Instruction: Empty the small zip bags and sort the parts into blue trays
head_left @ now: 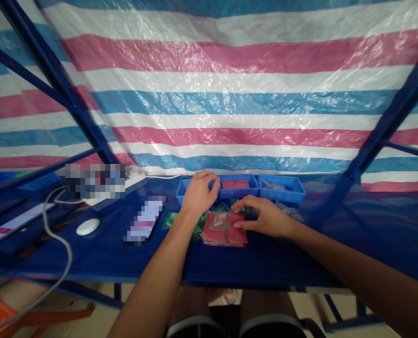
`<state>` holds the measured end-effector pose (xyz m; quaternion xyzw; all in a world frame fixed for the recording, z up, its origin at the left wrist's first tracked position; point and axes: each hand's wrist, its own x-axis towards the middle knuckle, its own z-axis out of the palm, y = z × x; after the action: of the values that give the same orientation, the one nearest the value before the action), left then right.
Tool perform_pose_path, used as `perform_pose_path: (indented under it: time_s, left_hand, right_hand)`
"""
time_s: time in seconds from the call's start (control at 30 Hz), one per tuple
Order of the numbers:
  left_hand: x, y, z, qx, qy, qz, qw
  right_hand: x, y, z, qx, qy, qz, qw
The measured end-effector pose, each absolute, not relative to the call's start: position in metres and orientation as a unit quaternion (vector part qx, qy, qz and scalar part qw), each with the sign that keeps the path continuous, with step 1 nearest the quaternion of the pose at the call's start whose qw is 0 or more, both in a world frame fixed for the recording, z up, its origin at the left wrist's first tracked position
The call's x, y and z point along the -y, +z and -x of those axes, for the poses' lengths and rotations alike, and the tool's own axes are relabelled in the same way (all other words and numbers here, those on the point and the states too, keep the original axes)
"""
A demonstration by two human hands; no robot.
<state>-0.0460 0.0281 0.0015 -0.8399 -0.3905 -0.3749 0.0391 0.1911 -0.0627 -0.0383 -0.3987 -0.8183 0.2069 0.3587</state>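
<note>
My left hand [201, 193] is over the left blue bin [183, 190], its fingers bent down and their tips mostly hidden. Whether it holds anything I cannot tell. A stack of red plastic bags [224, 238] lies on the table in front of me, with a small clear bag [220, 221] of pale pieces on top. My right hand [263, 217] comes in from the right, thumb and fingers apart, the thumb at the stack's right edge. Behind and left of the stack are green packets or boards [199, 229], partly covered by my left arm.
Red bags [235, 184] fill the middle blue bin [254, 182]; the right blue bin [302, 191] holds small clear packets. More clear packets [289, 210] lie in front of it. Leftward are a phone [146, 219], a white mouse [88, 227] and a cable [67, 244]. Blue frame bars [84, 124] flank the table.
</note>
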Motion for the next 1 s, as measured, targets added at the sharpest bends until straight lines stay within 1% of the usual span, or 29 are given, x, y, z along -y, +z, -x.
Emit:
perform_pose_path:
  time_s: [0.17,0.37,0.57,0.67,0.77,0.87,1.0]
  left_hand:
    - [-0.02,0.004,0.036,0.299,-0.394,0.868,-0.037]
    - [-0.013,0.009,0.033,0.29,-0.404,0.859,-0.121]
    - [-0.006,0.009,0.031,0.284,-0.348,0.845,-0.29]
    - [-0.006,0.004,0.029,0.277,-0.313,0.841,-0.343]
    - [-0.008,-0.002,0.028,0.272,-0.308,0.831,-0.375]
    - [-0.011,-0.003,0.026,0.274,-0.336,0.809,-0.398]
    - [-0.012,-0.001,0.025,0.27,-0.389,0.775,-0.418]
  right_hand:
    - [0.061,-0.038,-0.191,0.791,0.241,0.418,0.375]
    - [0.054,-0.039,-0.192,0.714,0.366,0.418,0.426]
    - [0.046,-0.041,-0.198,0.61,0.481,0.378,0.504]
    - [0.044,-0.039,-0.2,0.581,0.48,0.374,0.54]
    - [0.044,-0.036,-0.199,0.562,0.461,0.378,0.573]
    - [0.045,-0.034,-0.197,0.546,0.461,0.376,0.59]
    - [0.046,-0.032,-0.196,0.539,0.465,0.38,0.591]
